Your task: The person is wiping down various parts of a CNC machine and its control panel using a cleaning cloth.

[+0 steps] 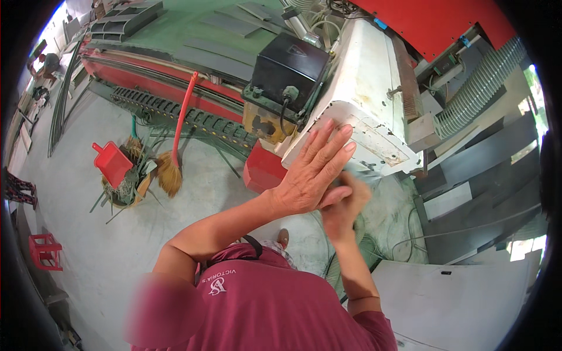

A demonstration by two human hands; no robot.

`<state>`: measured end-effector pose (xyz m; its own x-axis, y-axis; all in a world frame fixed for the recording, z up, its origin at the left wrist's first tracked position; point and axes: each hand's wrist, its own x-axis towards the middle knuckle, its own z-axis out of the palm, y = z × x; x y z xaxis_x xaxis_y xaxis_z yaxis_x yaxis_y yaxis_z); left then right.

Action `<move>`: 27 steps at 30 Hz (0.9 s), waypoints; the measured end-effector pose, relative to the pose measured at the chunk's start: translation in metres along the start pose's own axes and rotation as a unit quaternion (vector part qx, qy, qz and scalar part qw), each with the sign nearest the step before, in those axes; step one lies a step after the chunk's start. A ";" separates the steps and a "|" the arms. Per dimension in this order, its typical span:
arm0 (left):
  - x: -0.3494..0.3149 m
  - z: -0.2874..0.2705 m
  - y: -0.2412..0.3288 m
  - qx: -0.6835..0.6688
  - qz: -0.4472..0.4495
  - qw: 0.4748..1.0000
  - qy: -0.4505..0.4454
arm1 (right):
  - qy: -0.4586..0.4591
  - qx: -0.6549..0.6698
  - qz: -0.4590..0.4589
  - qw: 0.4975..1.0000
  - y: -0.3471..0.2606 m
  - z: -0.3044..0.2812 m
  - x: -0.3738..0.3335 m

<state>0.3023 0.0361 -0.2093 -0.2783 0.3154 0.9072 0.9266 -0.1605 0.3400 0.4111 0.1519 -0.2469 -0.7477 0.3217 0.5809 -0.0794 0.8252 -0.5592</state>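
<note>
My left hand (313,175) is raised in front of me, its fingers stretched out flat and nothing in it. Its fingertips overlap the end of a white, chipped machine housing (366,88); whether they touch it I cannot tell. Partly behind the left palm is my right hand (346,205), smeared by motion with its fingers mostly hidden. A black motor box (291,64) with a cable is mounted beside the housing, above a worn yellow part (263,123). Below that sits a red box-shaped part (262,167).
On the left floor are a red dustpan (113,165), a broom with a red handle (185,111) and a red stool (45,251). A green-topped machine bed (193,26) runs behind. Dark panels (486,175) lean right, near a ribbed hose (483,88). A person (50,65) is far left.
</note>
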 end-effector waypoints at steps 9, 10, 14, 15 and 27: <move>-0.012 0.021 -0.014 0.153 0.005 0.988 -0.024 | 0.099 -0.184 -0.073 0.975 -0.010 -0.020 -0.030; -0.012 0.025 -0.014 0.148 0.008 0.989 -0.028 | 0.178 -0.182 -0.067 0.965 -0.013 -0.030 -0.022; -0.013 0.042 -0.024 0.212 0.032 0.976 0.040 | 0.253 -0.039 0.023 0.966 -0.006 -0.031 -0.001; -0.011 0.043 -0.026 0.221 0.043 0.973 0.054 | 0.257 -0.039 0.023 0.965 -0.003 -0.027 -0.002; 0.003 0.013 0.021 0.087 -0.006 0.996 -0.007 | 0.231 0.076 0.148 0.959 0.038 -0.051 -0.022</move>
<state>0.3241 0.0458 -0.2026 -0.2872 0.3290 0.8996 0.9533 0.0067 0.3019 0.4579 0.1996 -0.2506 -0.3826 0.7321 0.5636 -0.0296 0.6000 -0.7995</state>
